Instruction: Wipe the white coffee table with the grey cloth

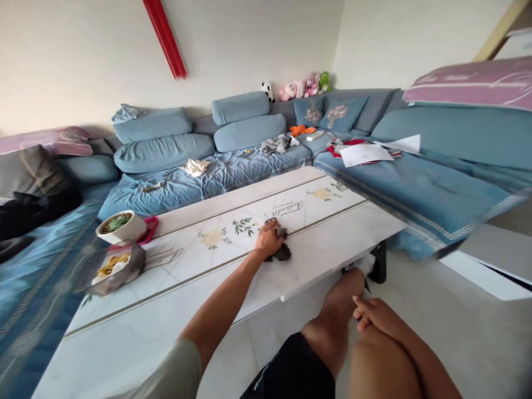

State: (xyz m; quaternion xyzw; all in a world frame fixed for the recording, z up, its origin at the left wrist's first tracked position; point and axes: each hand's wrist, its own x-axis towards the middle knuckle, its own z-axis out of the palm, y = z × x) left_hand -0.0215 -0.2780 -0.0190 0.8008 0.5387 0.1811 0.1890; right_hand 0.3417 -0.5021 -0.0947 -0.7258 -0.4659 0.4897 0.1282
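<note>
My left hand (269, 239) presses a dark grey cloth (283, 252) onto the top of a white marble-look coffee table (332, 238). Its fingers are closed over the cloth, which bunches out at the right side of the hand. Printed leaves, flowers and lettering run along the table's middle band. Down at the lower right, my right hand (376, 316) rests by my bent knee, holding nothing, with its fingers partly bent and apart.
Toward the table's left end stand a succulent in a white pot (124, 228), a pink tray (150, 230) and a dark translucent bowl (139, 263) with yellow items. A blue sofa (249, 172) with scattered clothes wraps around behind. White boards (490, 271) lie on the floor at right.
</note>
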